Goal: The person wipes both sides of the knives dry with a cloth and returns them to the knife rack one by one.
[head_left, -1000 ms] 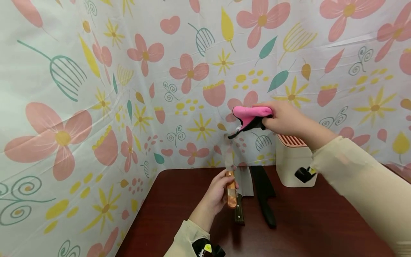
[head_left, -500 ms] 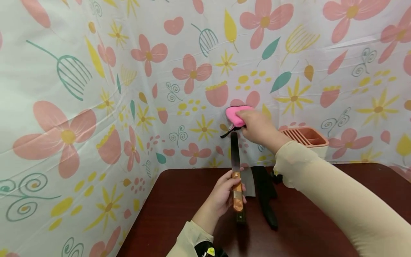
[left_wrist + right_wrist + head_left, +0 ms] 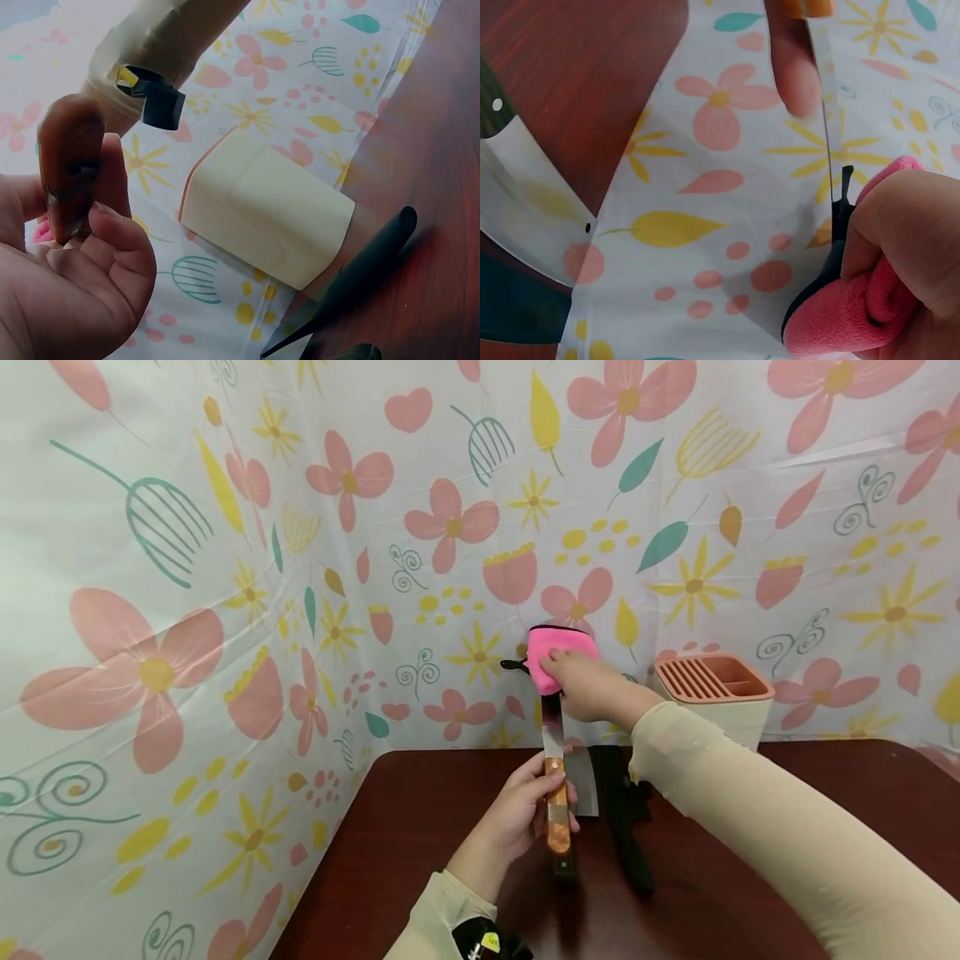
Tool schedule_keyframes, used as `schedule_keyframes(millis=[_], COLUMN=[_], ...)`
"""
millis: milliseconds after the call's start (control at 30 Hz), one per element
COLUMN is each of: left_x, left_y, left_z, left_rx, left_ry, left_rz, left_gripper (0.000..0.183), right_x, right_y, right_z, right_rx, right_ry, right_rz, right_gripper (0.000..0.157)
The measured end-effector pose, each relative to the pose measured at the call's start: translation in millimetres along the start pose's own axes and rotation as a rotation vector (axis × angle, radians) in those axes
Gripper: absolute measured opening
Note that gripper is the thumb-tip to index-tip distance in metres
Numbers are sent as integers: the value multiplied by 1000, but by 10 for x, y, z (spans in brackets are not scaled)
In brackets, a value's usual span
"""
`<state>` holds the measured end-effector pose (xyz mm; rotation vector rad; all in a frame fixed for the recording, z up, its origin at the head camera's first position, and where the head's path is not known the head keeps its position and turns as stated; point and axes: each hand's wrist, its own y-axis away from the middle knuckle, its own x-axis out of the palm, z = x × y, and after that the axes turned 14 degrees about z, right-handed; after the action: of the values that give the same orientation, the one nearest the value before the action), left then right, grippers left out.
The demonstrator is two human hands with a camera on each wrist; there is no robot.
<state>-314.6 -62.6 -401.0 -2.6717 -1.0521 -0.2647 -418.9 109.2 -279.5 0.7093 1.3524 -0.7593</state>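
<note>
In the head view my left hand (image 3: 513,810) grips the brown wooden handle of a knife (image 3: 557,822), its blade pointing up and away. The handle's butt end (image 3: 71,142) stands out of the curled fingers in the left wrist view. My right hand (image 3: 588,687) holds a pink cloth (image 3: 551,647) with black trim and a black loop. That cloth covers the upper part of the blade. In the right wrist view the fingers pinch the folded pink cloth (image 3: 847,319) at the blade's edge; the blade's tip is hidden.
On the dark red table (image 3: 720,860) lie a cleaver (image 3: 585,785) with a dark riveted handle and a black knife (image 3: 633,856). Behind my right forearm stands a cream knife block (image 3: 723,714) with a slotted orange top. A flowered curtain (image 3: 450,610) hangs behind and left.
My right hand has moved left and then down, bringing the pink cloth from beyond the tip onto the blade. The left hand has shifted slightly right with the knife, whose blade has turned.
</note>
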Motion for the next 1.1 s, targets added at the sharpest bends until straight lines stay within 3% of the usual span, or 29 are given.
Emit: schedule_keyframes(millis=[333,767,967,1100], left_x=[-31,-74,-91,-98], left_y=[3,6,7,4], left_z=[-29,-13,-1,4], left_rx=[24,44,57,65], left_ry=[3,10,-7,-18], left_rz=[30,-19,-42,-65], left_gripper=[40,38,49,46], right_x=[62,138,162,183], right_y=[48,206,324,412], right_z=[94,273,313,347], right_rx=[-18,-58,-84,-106], right_ry=[27,114,130,140], right_rz=[14,59,52,41], right_gripper=[70,82,77,73])
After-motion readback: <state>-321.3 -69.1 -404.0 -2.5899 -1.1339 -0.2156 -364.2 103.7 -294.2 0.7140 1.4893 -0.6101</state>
